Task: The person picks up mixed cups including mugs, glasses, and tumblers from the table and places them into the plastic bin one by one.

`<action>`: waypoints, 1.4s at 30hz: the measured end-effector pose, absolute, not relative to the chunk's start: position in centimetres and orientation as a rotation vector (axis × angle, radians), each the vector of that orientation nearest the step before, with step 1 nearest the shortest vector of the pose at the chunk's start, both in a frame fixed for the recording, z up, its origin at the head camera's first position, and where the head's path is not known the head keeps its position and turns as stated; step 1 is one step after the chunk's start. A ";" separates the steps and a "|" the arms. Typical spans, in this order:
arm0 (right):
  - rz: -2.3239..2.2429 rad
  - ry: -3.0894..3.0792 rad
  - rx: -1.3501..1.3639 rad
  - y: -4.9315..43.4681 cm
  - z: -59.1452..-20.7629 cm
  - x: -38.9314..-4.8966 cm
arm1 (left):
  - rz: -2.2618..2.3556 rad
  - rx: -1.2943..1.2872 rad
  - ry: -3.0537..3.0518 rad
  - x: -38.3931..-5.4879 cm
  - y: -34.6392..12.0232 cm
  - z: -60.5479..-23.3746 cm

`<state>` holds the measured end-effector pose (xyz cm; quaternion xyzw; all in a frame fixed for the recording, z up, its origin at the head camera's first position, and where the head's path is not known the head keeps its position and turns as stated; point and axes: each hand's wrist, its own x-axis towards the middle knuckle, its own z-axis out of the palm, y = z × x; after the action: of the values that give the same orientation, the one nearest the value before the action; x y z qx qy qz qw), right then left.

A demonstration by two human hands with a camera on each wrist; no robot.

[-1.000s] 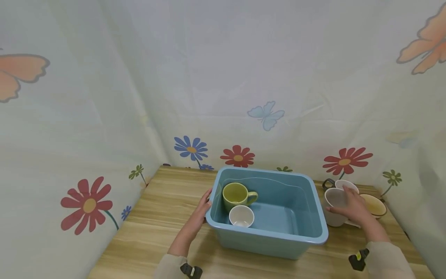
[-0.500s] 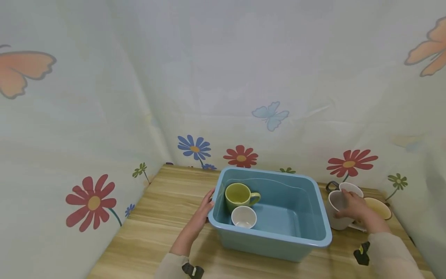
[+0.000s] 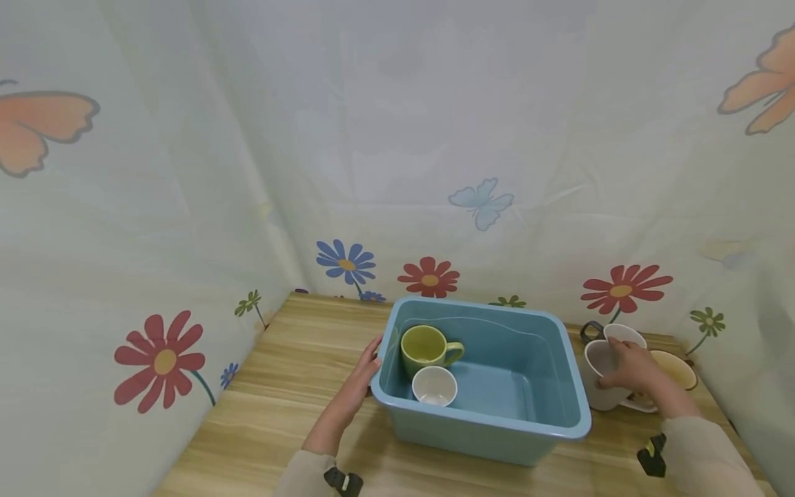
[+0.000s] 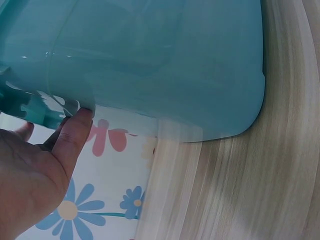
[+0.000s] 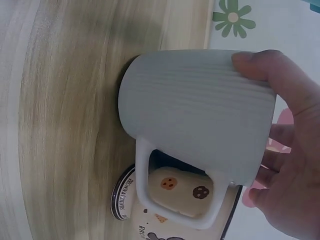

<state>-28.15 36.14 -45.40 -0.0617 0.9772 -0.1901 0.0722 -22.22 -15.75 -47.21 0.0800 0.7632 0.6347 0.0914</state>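
My left hand (image 3: 359,376) holds the left rim of a blue plastic tub (image 3: 459,438). From below, in the left wrist view, fingers (image 4: 75,132) reach up under that rim. Inside the tub, at its left end, stand a green mug (image 3: 419,355) and a small white cup (image 3: 434,386). To the right of the tub, my right hand (image 3: 633,369) grips a tall ribbed white mug (image 5: 195,110) from above at its rim. The thumb (image 5: 255,65) presses the ribbed side in the right wrist view. The mug is upright, its handle (image 5: 145,175) pointing away from the tub.
Behind the ribbed mug stands a white mug (image 3: 624,335) with a dark handle. A cream cup (image 3: 677,369) with a printed pattern sits further right, partly behind my hand. Flowered sheeting (image 3: 373,138) hangs along the back and sides of the wooden table (image 3: 261,407).
The right hand shifts its hold on the ribbed mug's rim, and the mug's handle swings slightly outward. The left hand stays at the tub's rim. The head view has shifted a little.
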 end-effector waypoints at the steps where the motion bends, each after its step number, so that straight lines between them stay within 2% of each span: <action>1: -0.578 2.940 -0.183 36.1 -45.3 -28.1 | 1.885 0.237 2.269 -22.2 -15.7 -47.2; 20: -0.559 3.052 -0.223 36.0 -43.0 -27.5 | 1.943 0.211 2.201 -22.5 -15.6 -47.3; 34: -0.488 3.110 -0.286 36.3 -38.2 -26.3 | 1.884 0.239 2.239 -22.6 -15.7 -46.8; 42: -0.449 3.116 -0.232 35.2 -34.7 -25.5 | 1.887 0.221 2.233 -22.3 -15.8 -46.7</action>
<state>-25.50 35.19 -34.73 -0.0736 0.9871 -0.1421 -0.0074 -22.28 -15.83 -46.75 0.0749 0.7574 0.6401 0.1046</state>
